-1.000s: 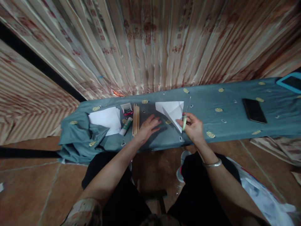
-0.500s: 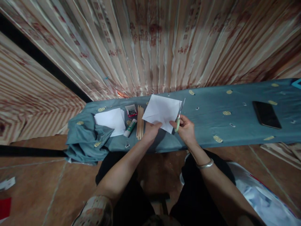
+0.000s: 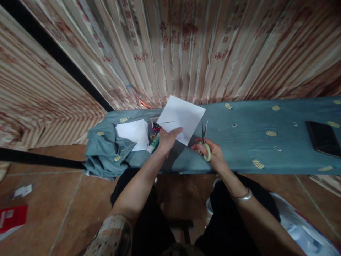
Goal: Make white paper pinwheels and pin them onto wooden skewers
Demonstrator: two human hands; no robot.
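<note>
"So, where is the white sheet of paper [image 3: 183, 113] in relation to the hands?"

"In the left hand [image 3: 168, 138], by its near-left side. The thumb lies flat on top; the fingers beneath are hidden, but the grip looks closed. The sheet slants up and away, raised over the cloth-covered tabletop [image 3: 237, 137]."

"And the right hand [image 3: 211, 151]?"

"It is curled round the pale green handles of a pair of scissors [image 3: 204, 137]. The blades stand slightly apart, pointing toward the curtain [image 3: 197, 53]."

"Are they touching the paper?"

"They look clear of it, near its right edge. The right hand's fingertips are just beside the nearest corner; I can't tell whether they touch."

"What's that dark line on the sheet?"

"It runs inward from the left corner. Whether it's a cut or a fold, I can't tell."

"What else lies around the left hand?"

"A glue stick [image 3: 153, 143] just beside it, a small box [image 3: 155, 123] partly behind the sheet, and a stack of white paper [image 3: 132, 133] farther left. A smartphone [image 3: 323, 138] lies well apart, off to the right."
</note>
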